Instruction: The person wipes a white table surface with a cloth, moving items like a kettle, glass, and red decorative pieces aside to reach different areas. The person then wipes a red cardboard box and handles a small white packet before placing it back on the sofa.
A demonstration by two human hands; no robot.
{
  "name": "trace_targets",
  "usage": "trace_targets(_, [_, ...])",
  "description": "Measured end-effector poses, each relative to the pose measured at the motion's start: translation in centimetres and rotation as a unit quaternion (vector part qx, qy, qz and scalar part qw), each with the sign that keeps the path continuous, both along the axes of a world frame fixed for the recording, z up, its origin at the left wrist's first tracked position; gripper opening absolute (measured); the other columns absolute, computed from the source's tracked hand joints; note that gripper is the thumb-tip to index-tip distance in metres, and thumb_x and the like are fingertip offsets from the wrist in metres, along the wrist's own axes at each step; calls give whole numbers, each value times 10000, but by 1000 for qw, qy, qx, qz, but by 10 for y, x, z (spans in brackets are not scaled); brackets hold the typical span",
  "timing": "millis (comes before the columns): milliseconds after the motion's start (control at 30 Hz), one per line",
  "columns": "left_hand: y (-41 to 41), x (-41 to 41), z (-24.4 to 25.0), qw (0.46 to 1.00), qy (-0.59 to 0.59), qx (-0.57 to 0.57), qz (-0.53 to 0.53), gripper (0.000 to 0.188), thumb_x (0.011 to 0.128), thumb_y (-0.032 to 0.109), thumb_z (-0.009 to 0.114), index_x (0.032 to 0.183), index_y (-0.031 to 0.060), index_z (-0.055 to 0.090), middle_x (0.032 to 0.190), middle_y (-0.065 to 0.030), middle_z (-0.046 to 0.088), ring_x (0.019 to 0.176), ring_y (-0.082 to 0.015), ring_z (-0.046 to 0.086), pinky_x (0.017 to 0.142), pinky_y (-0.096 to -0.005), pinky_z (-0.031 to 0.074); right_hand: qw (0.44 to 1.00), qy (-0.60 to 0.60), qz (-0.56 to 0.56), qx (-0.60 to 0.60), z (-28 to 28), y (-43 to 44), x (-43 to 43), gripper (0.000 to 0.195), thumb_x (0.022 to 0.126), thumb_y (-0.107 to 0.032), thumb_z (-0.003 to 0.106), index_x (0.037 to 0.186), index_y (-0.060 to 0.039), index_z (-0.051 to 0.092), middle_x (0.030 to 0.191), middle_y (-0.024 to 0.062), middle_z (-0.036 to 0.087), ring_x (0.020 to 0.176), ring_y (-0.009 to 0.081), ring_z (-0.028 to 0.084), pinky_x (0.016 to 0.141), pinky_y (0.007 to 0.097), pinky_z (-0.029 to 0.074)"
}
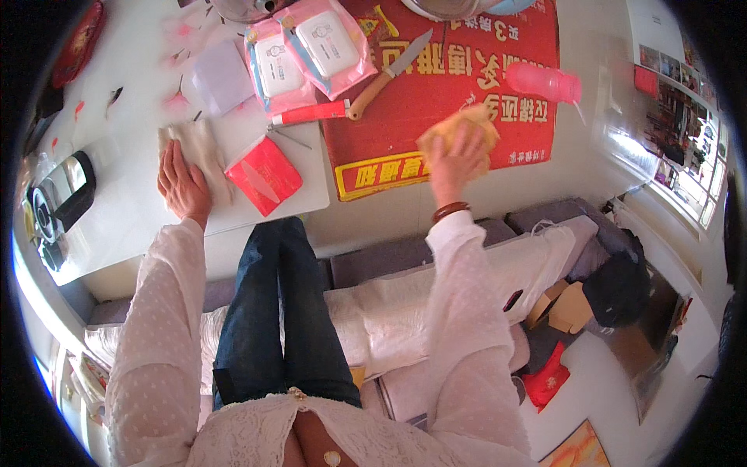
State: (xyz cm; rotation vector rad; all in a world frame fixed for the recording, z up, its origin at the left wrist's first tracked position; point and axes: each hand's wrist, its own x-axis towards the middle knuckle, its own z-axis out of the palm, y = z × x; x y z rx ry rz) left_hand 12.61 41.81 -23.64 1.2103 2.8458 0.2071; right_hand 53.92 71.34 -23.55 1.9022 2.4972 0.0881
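Note:
My left hand [184,181] lies flat with its fingers on a folded whitish cloth [201,146] near the table's edge. A yellow cloth [458,137] is under my right hand [458,157], bunched on a large red printed sheet [379,128]. Just right of my left hand is a red packet [265,177]. Between the hands, farther back, a knife with a wooden handle [370,96] lies with its blade pointing away. Beside it are a red and white tube-like pack [315,112] and two pink packs of wipes [327,46].
A pink translucent bottle [543,83] lies on its side at the right. Metal pots [443,7] stand at the far edge. A black and clear appliance [61,195] is at the far left. Below the table is a sofa with a white cover [373,327].

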Motion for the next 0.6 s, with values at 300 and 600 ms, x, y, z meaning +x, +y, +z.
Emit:
trace_targets(300, [0,3,6,1000,-21,-15,13,632,902,178,479,1519,98,361,1563,-76,370,1460,-276,298,1196,-429,196,987,-59,-150,20,-16,41,-45,720,996,-567,393,1559,-135,271,1602,246,229,1450,509,232,1155,624,228])
trace_targets(600, [0,3,1,999,-26,-19,9,652,883,162,495,1516,94,357,1564,-77,364,1467,-283,288,1192,-441,196,997,0,-21,-73,9,-25,-69,815,942,-514,544,1573,-123,207,1626,242,120,1464,539,109,1132,686,148])
